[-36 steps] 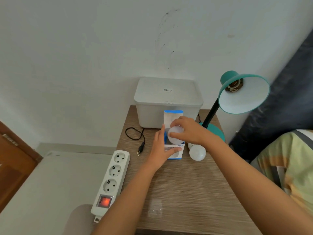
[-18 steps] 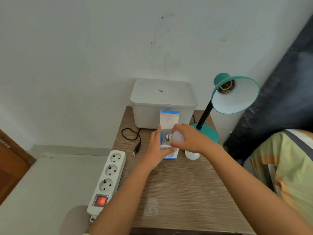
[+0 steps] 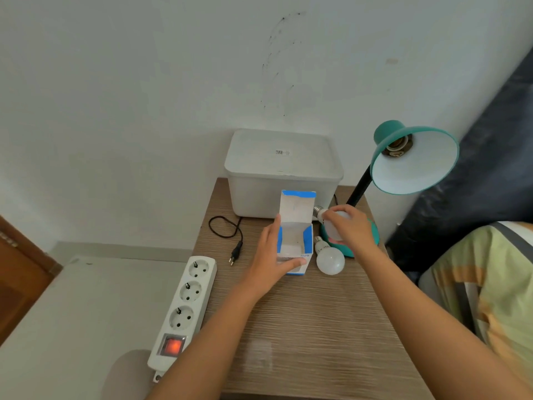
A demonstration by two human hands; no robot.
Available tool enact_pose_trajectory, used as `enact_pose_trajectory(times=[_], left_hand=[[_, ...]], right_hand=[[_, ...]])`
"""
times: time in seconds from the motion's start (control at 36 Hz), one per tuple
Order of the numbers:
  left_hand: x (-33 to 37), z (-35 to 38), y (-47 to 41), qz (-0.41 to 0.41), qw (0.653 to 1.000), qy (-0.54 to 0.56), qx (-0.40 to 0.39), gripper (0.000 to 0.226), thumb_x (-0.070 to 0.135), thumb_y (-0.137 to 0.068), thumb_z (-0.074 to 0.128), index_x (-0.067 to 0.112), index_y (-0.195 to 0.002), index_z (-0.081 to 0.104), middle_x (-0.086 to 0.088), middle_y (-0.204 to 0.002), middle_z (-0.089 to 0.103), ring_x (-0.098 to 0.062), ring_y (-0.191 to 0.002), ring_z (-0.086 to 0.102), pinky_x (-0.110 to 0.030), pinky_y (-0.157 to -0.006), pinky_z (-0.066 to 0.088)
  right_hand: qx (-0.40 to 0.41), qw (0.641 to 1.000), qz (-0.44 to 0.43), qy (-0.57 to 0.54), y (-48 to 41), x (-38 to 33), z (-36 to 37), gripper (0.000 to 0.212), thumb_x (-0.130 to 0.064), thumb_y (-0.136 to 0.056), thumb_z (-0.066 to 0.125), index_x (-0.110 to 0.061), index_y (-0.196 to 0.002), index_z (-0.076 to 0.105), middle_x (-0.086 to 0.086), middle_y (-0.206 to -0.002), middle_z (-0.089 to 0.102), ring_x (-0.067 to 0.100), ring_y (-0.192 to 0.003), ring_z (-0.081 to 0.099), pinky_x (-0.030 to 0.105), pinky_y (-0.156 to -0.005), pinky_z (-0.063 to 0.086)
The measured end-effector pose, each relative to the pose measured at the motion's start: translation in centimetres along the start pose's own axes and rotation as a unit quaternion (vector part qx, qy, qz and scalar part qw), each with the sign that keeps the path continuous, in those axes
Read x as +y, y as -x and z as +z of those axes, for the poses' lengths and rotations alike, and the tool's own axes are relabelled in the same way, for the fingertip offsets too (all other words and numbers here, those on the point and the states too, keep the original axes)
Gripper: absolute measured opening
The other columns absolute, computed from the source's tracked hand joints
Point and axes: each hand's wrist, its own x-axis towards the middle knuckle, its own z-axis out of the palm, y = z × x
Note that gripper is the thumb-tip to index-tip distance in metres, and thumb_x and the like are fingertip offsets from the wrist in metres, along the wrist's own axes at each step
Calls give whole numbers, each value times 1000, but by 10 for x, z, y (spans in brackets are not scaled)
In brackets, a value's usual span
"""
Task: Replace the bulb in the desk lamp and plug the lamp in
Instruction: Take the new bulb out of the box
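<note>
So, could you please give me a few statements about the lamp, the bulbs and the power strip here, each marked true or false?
1. The lamp's socket holds no bulb. True.
2. The right hand holds a bulb clear of the bulb box. True.
3. The lamp's plug sits in the power strip. False: it lies loose on the table, and all three outlets are free.
4. The power strip's switch is unlit. False: it glows orange-red.
5. A second bulb lies on the table right of the box. True.
6. The left hand holds that second bulb. False: its grip is on the box.
</note>
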Motion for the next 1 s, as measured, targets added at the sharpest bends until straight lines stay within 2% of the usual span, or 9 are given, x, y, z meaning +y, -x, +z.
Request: enact_pose_trajectory(times=[0.08, 0.19, 0.25, 0.31, 0.36, 0.47, 0.67, 0.81, 1.0], left_hand=[[0, 0, 3, 3, 1000, 2, -4, 100, 35, -77, 75, 37, -147, 3, 14, -135, 28, 1, -121, 33, -21, -97, 34], [-1, -1, 3, -7, 1000, 17, 6, 97, 35, -74, 77, 36, -147, 13, 10, -140, 33, -2, -125, 35, -26, -101, 36], [0, -2, 1, -12, 1000, 21, 4, 94, 37, -73, 77, 31, -146, 17, 8, -142, 33, -4, -129, 35, -28, -105, 35], [0, -2, -1, -21, 1000, 20, -2, 97, 36, -74, 77, 25, -148, 14, 6, -147, 29, -6, -132, 32, -28, -108, 30], [1, -2, -1, -28, 999, 26, -5, 99, 33, -73, 78, 21, -148, 13, 3, -146, 29, -8, -131, 32, -28, -108, 31], [5, 1, -1, -27, 999, 16, 11, 98, 31, -71, 80, 17, -146, 18, 0, -142, 31, -10, -126, 36, -33, -109, 35], [9, 4, 2, -20, 999, -45, 8, 97, 40, -77, 72, 17, -148, 11, -2, -148, 24, -6, -123, 33, -17, -94, 33], [11, 3, 3, -12, 996, -93, 0, 93, 44, -82, 66, 17, -149, 8, 0, -156, 13, -12, -137, 24, -19, -98, 28], [18, 0, 5, -15, 992, -128, -19, 93, 44, -85, 61, 15, -149, 1, -1, -158, 4, -14, -138, 24, -14, -93, 25]], right_hand=[[-24, 999, 34, -2, -5, -1, 8, 22, -24, -77, 70, -15, -97, 64, 3, -104, 54, 21, -93, 53, 43, -72, 59], [-36, 999, 26, -7, -2, -1, 13, 23, -24, -79, 68, -15, -100, 64, 4, -105, 54, 24, -97, 54, 40, -68, 59], [-32, 999, -14, 25, -1, 2, 12, 29, -25, -78, 70, -16, -104, 64, 4, -106, 56, 23, -99, 55, 38, -71, 57], [-29, 995, -67, 64, 3, 8, 10, 34, -25, -76, 72, -18, -108, 63, 3, -105, 58, 19, -95, 55, 24, -63, 49], [-15, 991, -104, 85, 11, 12, 10, 37, -20, -76, 72, -17, -111, 60, 2, -101, 58, 15, -89, 53, 17, -58, 39], [25, 972, -189, 140, 23, 21, 13, 44, -19, -75, 71, -16, -116, 57, 4, -110, 57, 13, -93, 50, 22, -71, 37], [26, 946, -267, 181, 39, 28, 21, 48, -17, -79, 68, -12, -124, 52, 7, -118, 51, 7, -96, 42, 19, -84, 33], [21, 944, -270, 186, 38, 27, 20, 50, -17, -79, 68, -11, -126, 51, 8, -120, 50, 7, -98, 43, 19, -84, 34], [35, 943, -273, 185, 38, 28, 23, 50, -16, -77, 70, -11, -124, 53, 9, -117, 51, 18, -102, 51, 20, -84, 35]])
